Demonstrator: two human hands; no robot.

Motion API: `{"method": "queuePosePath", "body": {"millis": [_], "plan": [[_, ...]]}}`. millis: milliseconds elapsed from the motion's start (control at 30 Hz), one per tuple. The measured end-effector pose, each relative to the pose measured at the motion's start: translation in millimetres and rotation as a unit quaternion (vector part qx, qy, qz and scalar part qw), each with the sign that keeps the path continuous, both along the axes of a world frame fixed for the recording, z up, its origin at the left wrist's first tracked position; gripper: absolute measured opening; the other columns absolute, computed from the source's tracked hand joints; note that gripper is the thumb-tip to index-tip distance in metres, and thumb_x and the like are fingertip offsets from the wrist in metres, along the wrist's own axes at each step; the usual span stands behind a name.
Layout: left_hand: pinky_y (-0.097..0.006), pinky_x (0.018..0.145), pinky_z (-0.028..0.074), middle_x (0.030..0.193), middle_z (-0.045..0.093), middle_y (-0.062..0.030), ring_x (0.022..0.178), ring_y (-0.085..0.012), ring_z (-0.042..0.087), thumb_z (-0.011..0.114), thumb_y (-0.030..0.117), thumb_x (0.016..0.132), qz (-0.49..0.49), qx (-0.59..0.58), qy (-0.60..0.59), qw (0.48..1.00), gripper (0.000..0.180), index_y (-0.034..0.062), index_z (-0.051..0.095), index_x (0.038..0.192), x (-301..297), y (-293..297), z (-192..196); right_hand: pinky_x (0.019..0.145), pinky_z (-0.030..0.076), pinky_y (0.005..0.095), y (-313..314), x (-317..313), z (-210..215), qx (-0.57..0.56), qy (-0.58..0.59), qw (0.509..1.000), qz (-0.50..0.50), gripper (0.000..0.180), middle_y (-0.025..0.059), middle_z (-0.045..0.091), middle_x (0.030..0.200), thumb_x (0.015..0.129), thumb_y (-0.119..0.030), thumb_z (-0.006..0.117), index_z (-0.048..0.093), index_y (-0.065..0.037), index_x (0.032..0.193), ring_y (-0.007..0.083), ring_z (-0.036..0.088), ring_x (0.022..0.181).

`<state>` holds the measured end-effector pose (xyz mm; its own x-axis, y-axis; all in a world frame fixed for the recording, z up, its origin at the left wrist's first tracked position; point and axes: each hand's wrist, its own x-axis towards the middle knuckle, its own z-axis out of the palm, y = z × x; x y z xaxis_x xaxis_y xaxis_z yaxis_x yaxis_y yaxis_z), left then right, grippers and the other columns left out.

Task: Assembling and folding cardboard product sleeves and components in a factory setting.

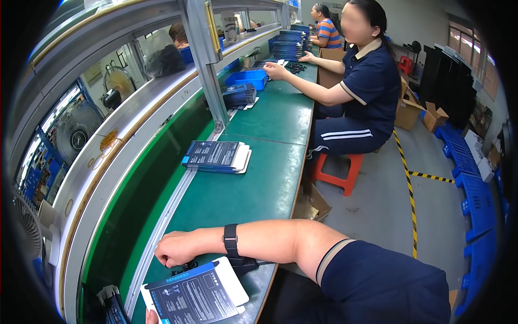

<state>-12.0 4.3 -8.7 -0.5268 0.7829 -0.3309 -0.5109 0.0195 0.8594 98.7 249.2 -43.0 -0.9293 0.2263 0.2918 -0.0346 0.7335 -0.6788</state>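
Near the lower edge, a flat dark blue printed carton [194,294] with white end flaps lies tilted over the green bench. Only a finger or thumb of my left hand [151,317] shows, gripping the carton's left edge; the rest is out of the picture. My right arm, with a black wristband [231,240], reaches across to the left. Beyond the carton, my right hand [177,249] is closed, fingers curled down at the bench. Small black pieces, perhaps cables [185,268], lie just beside it; whatever its fingers pinch is hidden.
A stack of flat cartons [216,156] lies farther up the green bench [259,183]. A blue bin [247,79] stands beyond. A co-worker [367,75] sits on a red stool [339,171] at the right side. A metal post [205,65] rises at the bench's left edge.
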Motion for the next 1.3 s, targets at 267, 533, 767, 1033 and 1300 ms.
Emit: {"method": "queuePosePath", "body": {"millis": [267, 533, 767, 1033, 1300], "plan": [[-0.028, 0.085, 0.05, 0.123, 0.058, -0.0123, 0.106, -0.018, 0.059, 0.046, 0.014, 0.097, 0.016, 0.039, -0.047, 0.998, 0.04, -0.0016, 0.045, 0.133, -4, -1, -3, 0.067, 0.049, 0.0387, 1, 8, 10, -0.023, -0.005, 1.0, 0.007, 0.007, 0.0132, 0.065, 0.08, 0.075, -0.008, 0.062, 0.065, -0.003, 0.079, 0.0286, 0.063, 0.077], [-0.028, 0.08, 0.052, 0.116, 0.061, -0.0128, 0.098, -0.017, 0.061, 0.046, 0.014, 0.096, 0.061, 0.073, -0.069, 0.993, 0.036, -0.0029, 0.048, 0.128, -15, -1, -10, 0.064, 0.048, 0.0374, 23, 6, 3, -0.007, 0.05, 0.998, -0.023, 0.013, 0.0147, 0.066, 0.083, 0.078, -0.015, 0.062, 0.065, -0.003, 0.084, 0.0291, 0.063, 0.074], [-0.031, 0.084, 0.051, 0.114, 0.062, -0.0122, 0.098, -0.0191, 0.061, 0.046, 0.018, 0.095, 0.06, 0.083, -0.057, 0.993, 0.036, -0.0022, 0.05, 0.124, -25, -6, -20, 0.072, 0.048, 0.0391, 39, 15, 6, -0.041, 0.038, 0.991, -0.123, 0.017, 0.0153, 0.066, 0.088, 0.081, -0.017, 0.057, 0.066, -0.005, 0.089, 0.0316, 0.063, 0.082], [-0.028, 0.085, 0.049, 0.12, 0.06, -0.011, 0.104, -0.0179, 0.06, 0.046, 0.019, 0.097, 0.069, 0.116, -0.068, 0.989, 0.037, -0.0005, 0.048, 0.129, -19, -12, -14, 0.071, 0.052, 0.039, 52, 14, 13, 0.022, 0.12, 0.964, -0.236, 0.008, 0.0128, 0.067, 0.079, 0.077, -0.01, 0.061, 0.066, -0.005, 0.082, 0.0303, 0.066, 0.078], [-0.043, 0.097, 0.042, 0.13, 0.052, -0.0105, 0.115, -0.024, 0.053, 0.045, 0.015, 0.095, 0.041, 0.21, 0.041, 0.976, 0.044, 0.0045, 0.037, 0.137, -9, 1, -11, 0.067, 0.049, 0.0258, 60, 46, 56, -0.08, 0.288, 0.904, -0.307, 0.011, 0.0048, 0.066, 0.082, 0.085, -0.009, 0.064, 0.065, -0.002, 0.094, 0.0108, 0.061, 0.074]]}}
